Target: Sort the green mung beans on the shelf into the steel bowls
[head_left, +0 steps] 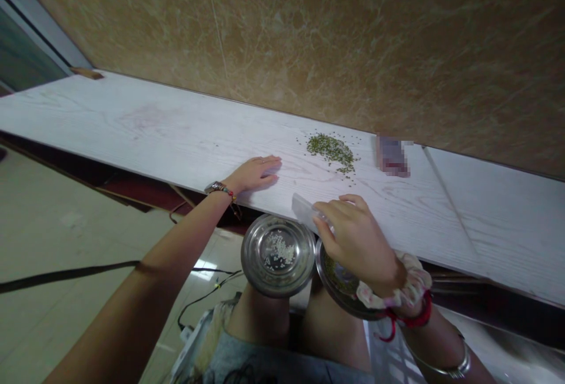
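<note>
Green beans (332, 149) lie thinly scattered on the white bench (176, 131) below a marbled brown wall (309, 30). Right fingers (325, 235) pinch a clear plastic piece (302, 208); left fingers (267, 163) lie outstretched.

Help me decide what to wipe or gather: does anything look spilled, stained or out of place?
Green grains lie loose on the white tabletop, with stragglers around the pile; they look spilled, though perhaps placed deliberately. Farther left, a faint pinkish patch marks the pale surface, possibly a stain.

Small green beans (331, 149) lie scattered beyond a tilted translucent piece (302, 208) and steel bowl (253, 269) of white grains (282, 250).
</note>
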`<action>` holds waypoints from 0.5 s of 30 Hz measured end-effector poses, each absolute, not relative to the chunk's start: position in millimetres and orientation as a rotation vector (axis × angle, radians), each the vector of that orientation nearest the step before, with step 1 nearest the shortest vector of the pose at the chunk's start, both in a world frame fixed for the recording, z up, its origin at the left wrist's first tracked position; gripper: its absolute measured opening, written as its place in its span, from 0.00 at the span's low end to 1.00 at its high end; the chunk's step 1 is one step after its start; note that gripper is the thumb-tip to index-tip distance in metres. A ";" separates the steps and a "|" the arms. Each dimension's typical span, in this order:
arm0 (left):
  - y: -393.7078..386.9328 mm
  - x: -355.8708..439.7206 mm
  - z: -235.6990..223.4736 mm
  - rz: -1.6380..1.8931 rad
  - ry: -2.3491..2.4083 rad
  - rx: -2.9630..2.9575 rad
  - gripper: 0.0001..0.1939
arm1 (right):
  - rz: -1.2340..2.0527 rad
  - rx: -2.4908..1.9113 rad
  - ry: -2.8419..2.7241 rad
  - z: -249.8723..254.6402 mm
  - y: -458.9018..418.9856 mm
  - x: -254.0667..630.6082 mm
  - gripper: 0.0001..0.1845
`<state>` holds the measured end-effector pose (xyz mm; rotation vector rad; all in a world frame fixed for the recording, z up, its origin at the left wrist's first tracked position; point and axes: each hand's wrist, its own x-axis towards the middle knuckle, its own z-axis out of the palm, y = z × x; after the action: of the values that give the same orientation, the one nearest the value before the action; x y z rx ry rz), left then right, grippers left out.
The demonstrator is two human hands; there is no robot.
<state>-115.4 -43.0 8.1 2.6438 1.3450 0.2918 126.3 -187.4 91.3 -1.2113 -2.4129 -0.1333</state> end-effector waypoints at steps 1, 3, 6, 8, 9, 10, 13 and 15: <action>-42.8 -115.6 7.7 0.307 1.341 2.640 0.27 | -0.117 -1.184 -2.426 92.0 -189.0 125.9 0.11; -42.6 -115.9 7.1 0.329 1.339 2.632 0.27 | -0.097 -1.147 -2.443 93.9 -191.4 126.6 0.11; -42.1 -116.4 6.4 0.329 1.342 2.626 0.27 | -0.133 -1.131 -2.430 96.7 -191.4 132.0 0.12; -41.9 -116.6 6.6 0.321 1.346 2.626 0.27 | -0.181 -1.124 -2.412 98.1 -188.9 139.5 0.12; -42.0 -116.2 7.2 0.321 1.351 2.628 0.27 | -0.207 -1.125 -2.399 98.4 -187.0 144.7 0.12; -42.1 -115.3 8.2 0.324 1.356 2.633 0.26 | -0.236 -1.133 -2.381 98.5 -184.7 150.7 0.12; -43.1 -107.0 13.7 0.336 1.416 2.661 0.23 | -0.344 -1.214 -2.303 96.7 -175.5 174.3 0.13; -43.8 -96.2 18.3 0.318 1.516 2.683 0.19 | -0.408 -1.287 -2.253 93.5 -167.4 193.4 0.13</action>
<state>-96.2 -43.8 18.3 2.6826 1.5163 0.3180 193.4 -167.4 93.5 -1.2866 -2.2529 -0.4083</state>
